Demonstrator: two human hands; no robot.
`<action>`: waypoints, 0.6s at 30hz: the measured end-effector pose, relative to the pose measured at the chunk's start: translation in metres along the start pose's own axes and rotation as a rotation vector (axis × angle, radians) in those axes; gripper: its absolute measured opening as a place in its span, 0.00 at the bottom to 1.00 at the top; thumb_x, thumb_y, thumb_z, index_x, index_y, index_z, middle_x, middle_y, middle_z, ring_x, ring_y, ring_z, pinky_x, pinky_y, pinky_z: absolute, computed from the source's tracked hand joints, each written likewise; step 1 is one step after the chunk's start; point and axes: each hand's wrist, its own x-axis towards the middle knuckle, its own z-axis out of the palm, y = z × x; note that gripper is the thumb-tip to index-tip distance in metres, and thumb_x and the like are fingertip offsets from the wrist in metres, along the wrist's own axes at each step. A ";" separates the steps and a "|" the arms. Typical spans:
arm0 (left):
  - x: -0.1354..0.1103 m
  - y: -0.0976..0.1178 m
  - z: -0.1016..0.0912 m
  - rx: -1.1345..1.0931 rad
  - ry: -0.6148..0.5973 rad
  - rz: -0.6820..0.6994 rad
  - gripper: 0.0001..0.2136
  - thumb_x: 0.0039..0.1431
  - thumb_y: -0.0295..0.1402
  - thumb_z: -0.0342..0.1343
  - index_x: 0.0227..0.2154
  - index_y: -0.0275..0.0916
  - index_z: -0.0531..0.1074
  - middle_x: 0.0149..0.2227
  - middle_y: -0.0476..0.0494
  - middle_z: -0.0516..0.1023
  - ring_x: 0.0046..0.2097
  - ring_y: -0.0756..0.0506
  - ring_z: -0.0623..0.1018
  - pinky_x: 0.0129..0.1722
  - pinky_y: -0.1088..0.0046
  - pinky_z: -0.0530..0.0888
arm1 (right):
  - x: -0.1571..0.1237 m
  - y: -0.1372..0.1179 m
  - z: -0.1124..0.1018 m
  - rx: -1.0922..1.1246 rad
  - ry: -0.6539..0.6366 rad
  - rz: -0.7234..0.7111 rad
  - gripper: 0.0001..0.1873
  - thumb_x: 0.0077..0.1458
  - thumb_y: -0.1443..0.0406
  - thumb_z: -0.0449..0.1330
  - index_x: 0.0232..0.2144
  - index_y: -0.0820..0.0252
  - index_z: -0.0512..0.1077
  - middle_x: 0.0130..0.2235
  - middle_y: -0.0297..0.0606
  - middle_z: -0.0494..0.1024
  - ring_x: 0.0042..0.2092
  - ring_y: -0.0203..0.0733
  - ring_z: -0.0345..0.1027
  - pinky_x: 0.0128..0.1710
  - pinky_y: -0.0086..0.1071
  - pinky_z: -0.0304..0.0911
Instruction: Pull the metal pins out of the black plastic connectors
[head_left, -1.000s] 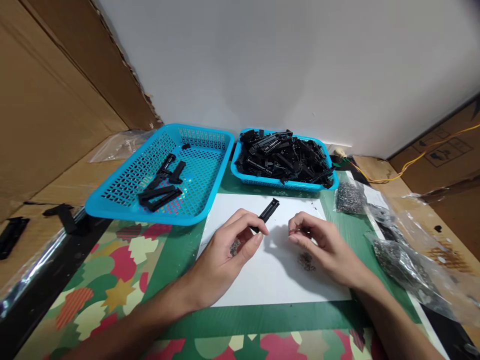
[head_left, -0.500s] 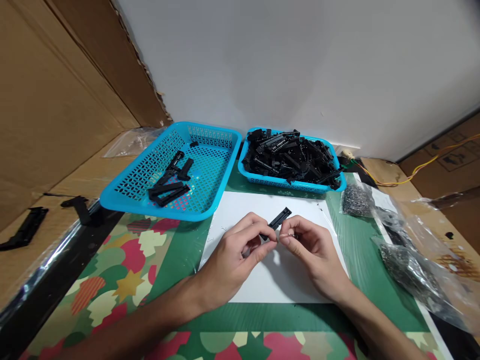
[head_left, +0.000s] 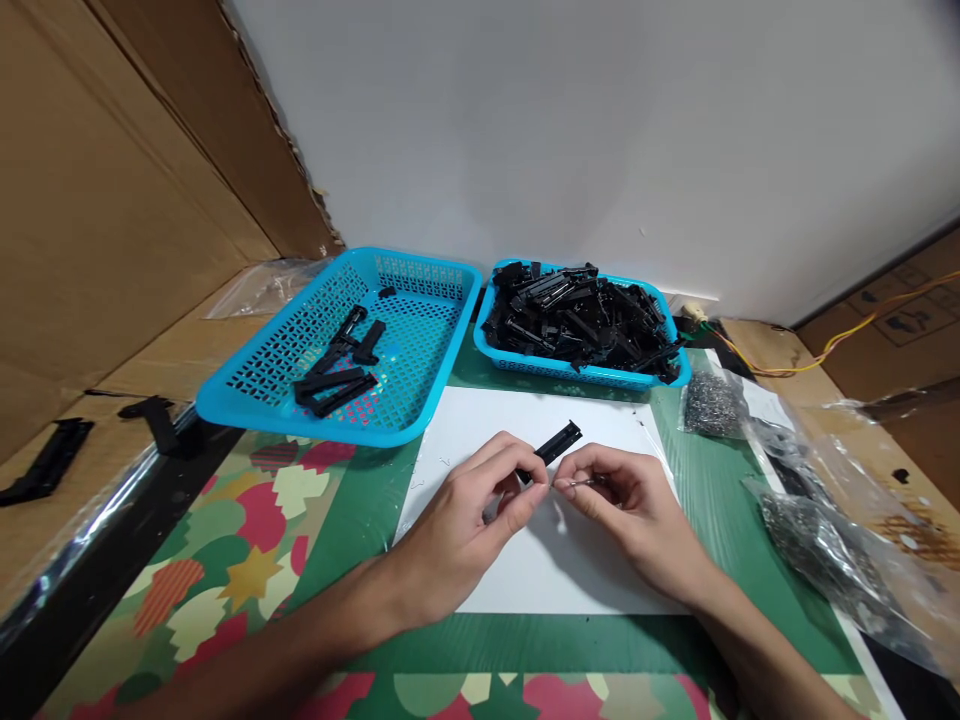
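Observation:
My left hand is closed around the near end of a slim black plastic part, which sticks up and to the right over a white sheet. My right hand pinches a small metal spring or pin, its tip right at the near end of the black part. Both hands hover together above the middle of the sheet.
A blue basket at the back left holds several black parts. Another blue basket at the back right is heaped with black parts. Clear bags of small metal pieces lie along the right. Cardboard walls stand to the left. Black parts lie on the cardboard at far left.
My right hand moved left from the sheet, carrying the small metal piece up to the black part in my left hand. The two hands now meet.

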 end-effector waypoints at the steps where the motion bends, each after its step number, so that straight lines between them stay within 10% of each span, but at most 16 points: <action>1: 0.000 0.000 0.000 -0.002 -0.003 -0.002 0.07 0.76 0.35 0.52 0.42 0.42 0.73 0.42 0.47 0.73 0.40 0.49 0.72 0.38 0.74 0.68 | 0.001 0.000 0.000 0.020 -0.005 0.011 0.11 0.65 0.58 0.64 0.36 0.59 0.79 0.34 0.36 0.80 0.33 0.37 0.69 0.32 0.28 0.64; 18: -0.002 0.004 -0.001 0.130 -0.055 0.005 0.09 0.76 0.34 0.49 0.43 0.41 0.74 0.43 0.47 0.70 0.37 0.51 0.71 0.37 0.74 0.68 | 0.003 0.005 -0.001 0.075 0.003 0.071 0.09 0.60 0.60 0.69 0.33 0.60 0.82 0.30 0.35 0.78 0.31 0.35 0.66 0.30 0.27 0.60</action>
